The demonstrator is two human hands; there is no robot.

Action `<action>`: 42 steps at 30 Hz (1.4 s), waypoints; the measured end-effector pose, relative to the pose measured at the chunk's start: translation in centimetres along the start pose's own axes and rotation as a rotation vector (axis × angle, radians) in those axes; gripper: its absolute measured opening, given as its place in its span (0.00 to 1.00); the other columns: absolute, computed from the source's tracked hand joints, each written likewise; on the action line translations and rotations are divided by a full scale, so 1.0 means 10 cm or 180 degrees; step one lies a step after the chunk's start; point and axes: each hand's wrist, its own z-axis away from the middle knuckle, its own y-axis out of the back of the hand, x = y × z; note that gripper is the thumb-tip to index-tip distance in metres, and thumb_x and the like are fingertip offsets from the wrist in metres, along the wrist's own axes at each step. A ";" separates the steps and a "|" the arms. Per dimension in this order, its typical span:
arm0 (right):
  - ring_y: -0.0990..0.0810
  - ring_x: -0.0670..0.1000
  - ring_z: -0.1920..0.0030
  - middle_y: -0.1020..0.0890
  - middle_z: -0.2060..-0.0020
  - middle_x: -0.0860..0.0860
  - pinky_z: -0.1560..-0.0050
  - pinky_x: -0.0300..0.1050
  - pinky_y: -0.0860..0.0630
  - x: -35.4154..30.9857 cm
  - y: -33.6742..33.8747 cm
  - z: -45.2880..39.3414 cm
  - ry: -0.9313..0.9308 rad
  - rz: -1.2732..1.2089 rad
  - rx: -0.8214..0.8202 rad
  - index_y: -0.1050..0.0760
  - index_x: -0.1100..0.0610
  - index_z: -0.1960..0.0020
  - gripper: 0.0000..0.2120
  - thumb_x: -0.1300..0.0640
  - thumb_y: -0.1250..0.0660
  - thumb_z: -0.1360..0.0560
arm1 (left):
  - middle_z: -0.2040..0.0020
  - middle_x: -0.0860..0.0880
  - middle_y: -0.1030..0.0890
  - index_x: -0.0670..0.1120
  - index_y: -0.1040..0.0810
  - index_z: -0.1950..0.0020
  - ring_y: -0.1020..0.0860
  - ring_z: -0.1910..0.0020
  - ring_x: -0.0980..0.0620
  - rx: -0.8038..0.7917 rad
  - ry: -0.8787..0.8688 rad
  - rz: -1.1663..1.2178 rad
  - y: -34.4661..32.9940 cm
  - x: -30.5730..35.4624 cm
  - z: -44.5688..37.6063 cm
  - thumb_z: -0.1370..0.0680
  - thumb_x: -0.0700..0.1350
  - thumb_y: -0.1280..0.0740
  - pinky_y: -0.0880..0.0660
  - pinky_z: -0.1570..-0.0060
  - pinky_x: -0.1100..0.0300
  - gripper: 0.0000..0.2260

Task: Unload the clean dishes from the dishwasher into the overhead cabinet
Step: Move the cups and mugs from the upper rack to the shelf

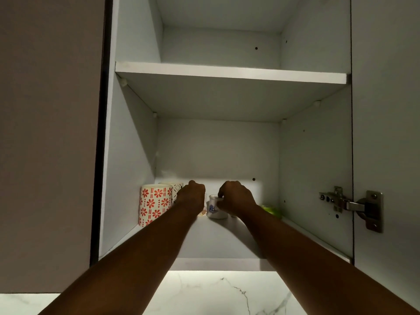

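Both my arms reach up into the open overhead cabinet (218, 244), onto its bottom shelf. My right hand (236, 197) is closed on a small white cup with a blue picture (214, 210) that stands on the shelf. My left hand (192, 196) is closed around something just left of it; only a pale sliver of a cup (201, 211) shows below the hand. At the shelf's left stands a cream mug with red flowers (154, 204), and behind it a white mug with a black line pattern (177, 188).
A green object (271, 210) lies on the shelf to the right of my right forearm. The upper shelf (229, 72) is bare. The open door's metal hinge (354, 205) is on the right wall. A marble backsplash (216, 294) shows below.
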 end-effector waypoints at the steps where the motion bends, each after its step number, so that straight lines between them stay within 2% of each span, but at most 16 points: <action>1: 0.20 0.57 0.44 0.20 0.46 0.54 0.52 0.44 0.27 0.00 0.00 -0.01 0.0031 0.0052 0.0034 0.19 0.56 0.44 0.14 0.58 0.30 0.30 | 0.39 0.42 0.27 0.42 0.26 0.35 0.22 0.41 0.42 -0.0023 0.0001 0.0010 0.00 -0.01 -0.01 0.25 0.43 0.28 0.24 0.45 0.53 0.19; 5: 0.21 0.57 0.43 0.20 0.45 0.55 0.48 0.46 0.26 0.00 -0.04 0.00 0.0100 0.0157 0.0106 0.21 0.56 0.43 0.14 0.58 0.30 0.29 | 0.39 0.42 0.28 0.44 0.26 0.34 0.23 0.40 0.42 -0.0034 0.0025 0.0193 -0.04 -0.07 -0.02 0.27 0.44 0.26 0.24 0.43 0.52 0.23; 11: 0.21 0.58 0.42 0.20 0.43 0.55 0.49 0.44 0.27 0.05 -0.02 0.02 0.0155 0.0252 0.0078 0.21 0.54 0.40 0.16 0.57 0.30 0.27 | 0.39 0.43 0.27 0.45 0.24 0.35 0.23 0.41 0.43 0.0009 0.0065 0.0430 -0.07 -0.11 -0.01 0.29 0.44 0.24 0.24 0.42 0.51 0.23; 18: 0.22 0.59 0.41 0.21 0.42 0.56 0.47 0.45 0.28 0.07 -0.03 0.04 0.0167 0.0176 0.0073 0.22 0.55 0.39 0.16 0.59 0.31 0.26 | 0.40 0.45 0.24 0.46 0.25 0.36 0.22 0.42 0.45 0.0071 0.0031 0.0163 -0.06 -0.14 0.06 0.30 0.44 0.24 0.26 0.45 0.53 0.23; 22: 0.27 0.55 0.33 0.25 0.36 0.53 0.38 0.48 0.29 0.10 0.01 0.07 0.0157 -0.0055 0.0024 0.27 0.51 0.31 0.25 0.56 0.30 0.28 | 0.43 0.44 0.23 0.44 0.24 0.42 0.21 0.46 0.44 0.0215 -0.0032 0.0008 -0.02 -0.11 0.11 0.30 0.41 0.24 0.26 0.51 0.55 0.18; 24: 0.26 0.55 0.35 0.26 0.37 0.53 0.39 0.48 0.29 0.13 0.08 0.10 0.0140 -0.0315 0.0210 0.30 0.48 0.29 0.28 0.57 0.30 0.28 | 0.43 0.43 0.25 0.43 0.24 0.42 0.21 0.47 0.43 0.0359 -0.0071 0.0011 0.01 -0.09 0.13 0.29 0.39 0.25 0.25 0.51 0.54 0.18; 27: 0.25 0.55 0.38 0.25 0.40 0.54 0.43 0.49 0.26 0.17 0.18 0.18 0.0065 -0.0530 0.0624 0.29 0.49 0.32 0.24 0.60 0.32 0.27 | 0.40 0.43 0.29 0.44 0.25 0.38 0.21 0.49 0.43 0.0665 -0.0181 -0.0027 0.08 -0.01 0.19 0.28 0.39 0.26 0.23 0.51 0.51 0.20; 29: 0.24 0.56 0.40 0.24 0.41 0.54 0.44 0.49 0.26 0.18 0.21 0.24 0.0022 -0.0567 0.0776 0.28 0.50 0.34 0.21 0.60 0.33 0.26 | 0.39 0.44 0.29 0.46 0.26 0.36 0.22 0.47 0.43 0.0829 -0.0309 0.0026 0.12 0.04 0.24 0.26 0.40 0.28 0.24 0.51 0.50 0.19; 32: 0.25 0.57 0.39 0.24 0.40 0.55 0.43 0.50 0.27 0.23 0.28 0.39 -0.0016 -0.0344 0.0685 0.29 0.50 0.33 0.20 0.55 0.33 0.24 | 0.40 0.45 0.28 0.46 0.25 0.37 0.25 0.44 0.44 0.0889 -0.0387 0.0234 0.22 0.08 0.41 0.25 0.45 0.29 0.24 0.50 0.50 0.17; 34: 0.25 0.58 0.37 0.25 0.39 0.55 0.42 0.50 0.28 0.29 0.31 0.50 -0.0036 -0.0159 0.0582 0.31 0.50 0.32 0.21 0.50 0.33 0.23 | 0.39 0.45 0.27 0.46 0.24 0.37 0.25 0.43 0.44 0.0864 -0.0281 0.0491 0.27 0.07 0.53 0.24 0.48 0.30 0.25 0.47 0.49 0.17; 38: 0.23 0.57 0.40 0.22 0.42 0.54 0.45 0.49 0.27 0.44 0.37 0.80 0.0155 -0.0114 0.0798 0.29 0.50 0.34 0.20 0.47 0.32 0.24 | 0.38 0.45 0.27 0.45 0.26 0.35 0.26 0.41 0.45 0.0920 -0.0097 0.0867 0.29 0.10 0.92 0.24 0.50 0.30 0.27 0.45 0.50 0.19; 42: 0.22 0.56 0.41 0.20 0.44 0.53 0.45 0.47 0.27 0.52 0.43 1.09 0.0203 -0.0281 0.0700 0.27 0.50 0.36 0.20 0.44 0.31 0.25 | 0.36 0.45 0.27 0.49 0.28 0.32 0.27 0.38 0.45 0.0637 0.0111 0.0621 0.30 0.17 1.30 0.24 0.60 0.33 0.28 0.44 0.50 0.24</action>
